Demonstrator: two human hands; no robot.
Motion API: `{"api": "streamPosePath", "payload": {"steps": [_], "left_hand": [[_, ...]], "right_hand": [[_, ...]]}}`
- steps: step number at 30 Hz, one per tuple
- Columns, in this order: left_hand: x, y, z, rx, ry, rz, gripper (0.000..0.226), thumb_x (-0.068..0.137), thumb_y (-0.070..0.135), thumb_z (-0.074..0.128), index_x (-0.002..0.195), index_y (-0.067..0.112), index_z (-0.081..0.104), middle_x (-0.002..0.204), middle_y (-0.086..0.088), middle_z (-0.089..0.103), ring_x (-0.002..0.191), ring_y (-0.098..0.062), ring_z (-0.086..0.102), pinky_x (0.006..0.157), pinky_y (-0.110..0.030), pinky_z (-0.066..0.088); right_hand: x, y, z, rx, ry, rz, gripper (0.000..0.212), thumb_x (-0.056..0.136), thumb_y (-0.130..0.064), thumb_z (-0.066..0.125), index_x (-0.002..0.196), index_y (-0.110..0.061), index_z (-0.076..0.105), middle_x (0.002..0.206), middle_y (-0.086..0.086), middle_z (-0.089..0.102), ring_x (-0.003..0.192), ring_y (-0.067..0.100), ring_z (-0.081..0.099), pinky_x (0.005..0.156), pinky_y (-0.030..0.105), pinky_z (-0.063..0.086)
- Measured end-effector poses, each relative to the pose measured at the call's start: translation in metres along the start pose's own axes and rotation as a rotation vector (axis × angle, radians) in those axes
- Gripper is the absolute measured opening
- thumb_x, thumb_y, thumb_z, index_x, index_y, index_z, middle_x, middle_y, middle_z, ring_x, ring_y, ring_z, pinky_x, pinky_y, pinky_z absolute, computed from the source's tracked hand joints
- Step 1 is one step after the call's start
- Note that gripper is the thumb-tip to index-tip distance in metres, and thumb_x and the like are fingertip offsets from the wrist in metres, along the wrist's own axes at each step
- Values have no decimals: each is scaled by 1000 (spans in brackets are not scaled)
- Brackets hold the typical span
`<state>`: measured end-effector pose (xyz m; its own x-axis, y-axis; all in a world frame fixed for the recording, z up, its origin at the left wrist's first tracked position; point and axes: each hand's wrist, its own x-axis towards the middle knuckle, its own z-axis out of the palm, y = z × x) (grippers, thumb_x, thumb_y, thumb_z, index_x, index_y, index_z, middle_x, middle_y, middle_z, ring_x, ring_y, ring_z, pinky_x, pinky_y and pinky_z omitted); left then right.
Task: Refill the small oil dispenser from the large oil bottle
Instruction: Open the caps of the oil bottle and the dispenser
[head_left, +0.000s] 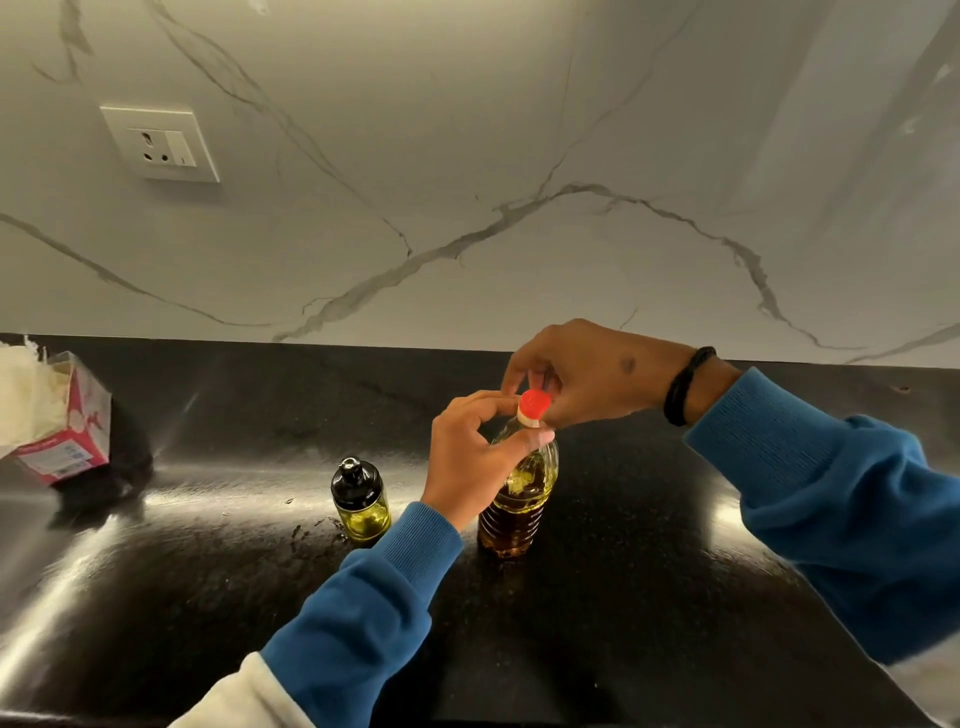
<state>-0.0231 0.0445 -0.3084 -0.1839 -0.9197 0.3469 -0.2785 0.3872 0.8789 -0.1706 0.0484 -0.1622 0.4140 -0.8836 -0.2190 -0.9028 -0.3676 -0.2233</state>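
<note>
Red cap (535, 404): seated on the neck of the large oil bottle (519, 499); a pale collar shows just under it. Not visibly lifted.
Large oil bottle: clear ribbed plastic, upright on the black countertop (649, 571); taken as the landmark for all places below. Yellow oil in the upper body, a darker amber look in the lower part; exact level hard to read behind the hand.
Left hand (475, 457): on the near-left side of the bottle, thumb and fingers curled round its shoulder and neck just under the cap, steadying it.
Right hand (592, 374): above and behind the bottle, fingertips pinching the cap from the far side; a dark band sits on that wrist.
Small oil dispenser (360, 501): just left of the bottle, apart from it, upright; black lid on, greenish oil in the low glass body.
Tissue box (62, 415): far left of the bottle, near the wall; not involved.
Wall socket (161, 144): up and well left of the bottle, on the marble backsplash.
Done so far (judgement): both vessels set out side by side; cap gripped for unscrewing.
Left to do (judgement): cap off, dispenser lid off, pour, stop before overflow, close both.
Progress estimate: early; no oil transferred as far as can be seen.
</note>
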Motion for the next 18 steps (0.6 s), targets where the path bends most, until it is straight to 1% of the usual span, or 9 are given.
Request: {"api": "streamPosePath", "payload": {"steps": [2, 4, 6, 8, 10, 12, 13, 15, 18], "left_hand": [[-2, 0, 1, 1, 6, 7, 25, 71, 34, 89, 94, 30, 79, 99, 20, 74, 104, -5, 63, 93, -15, 40], [-3, -1, 2, -14, 15, 19, 24, 73, 38, 87, 94, 29, 80, 98, 20, 75, 103, -8, 65, 95, -27, 47], [-4, -2, 3, -30, 27, 20, 26, 72, 44, 84, 94, 31, 80, 98, 20, 75, 104, -9, 66, 95, -35, 50], [-4, 0, 3, -44, 34, 2, 24, 71, 42, 86, 92, 35, 79, 99, 21, 75, 105, -9, 65, 96, -37, 51], [-4, 2, 2, -37, 31, -7, 25, 71, 35, 90, 94, 35, 78, 100, 20, 74, 106, -8, 65, 98, -36, 50], [-4, 2, 2, -24, 26, -6, 26, 71, 36, 89, 95, 31, 79, 100, 19, 75, 105, -8, 65, 98, -39, 51], [-4, 2, 2, -22, 26, -3, 27, 71, 40, 87, 95, 30, 80, 99, 20, 75, 104, -9, 66, 98, -41, 51], [-5, 1, 2, -28, 29, 0, 29, 71, 48, 82, 94, 31, 80, 98, 21, 75, 103, -10, 66, 97, -43, 51], [-5, 3, 1, -20, 33, 0, 33, 70, 53, 79, 94, 30, 80, 99, 19, 75, 104, -11, 67, 98, -42, 51]], "right_hand": [[1, -1, 1, -23, 32, 11, 42, 84, -44, 74, 117, -21, 63, 87, -16, 48, 79, 6, 53, 68, 20, 44], [3, -1, 5, -40, 88, 26, 41, 87, -50, 69, 107, -14, 68, 84, -14, 48, 79, 9, 55, 65, 20, 45], [4, -1, 6, -37, 101, 8, 32, 90, -43, 69, 103, -13, 72, 84, -12, 51, 79, 10, 58, 63, 17, 45], [3, -2, 1, -32, 63, -29, 24, 88, -32, 73, 107, -17, 72, 85, -15, 52, 79, 8, 56, 64, 15, 42], [3, -4, -4, -27, 6, -52, 35, 85, -28, 76, 117, -22, 66, 91, -15, 52, 83, 7, 55, 68, 16, 44], [3, -7, -4, -39, 17, -36, 47, 84, -39, 76, 125, -22, 60, 88, -19, 45, 79, 5, 50, 68, 18, 43], [4, -7, -3, -56, 46, -20, 49, 85, -45, 73, 125, -21, 60, 86, -18, 44, 76, 4, 49, 67, 18, 42], [6, -8, 1, -90, 90, 9, 42, 88, -49, 69, 115, -17, 67, 92, -9, 57, 80, 8, 56, 68, 21, 48], [9, -9, 6, -121, 79, 27, 27, 89, -40, 69, 101, -15, 73, 101, 3, 69, 86, 16, 64, 73, 26, 54]]}}
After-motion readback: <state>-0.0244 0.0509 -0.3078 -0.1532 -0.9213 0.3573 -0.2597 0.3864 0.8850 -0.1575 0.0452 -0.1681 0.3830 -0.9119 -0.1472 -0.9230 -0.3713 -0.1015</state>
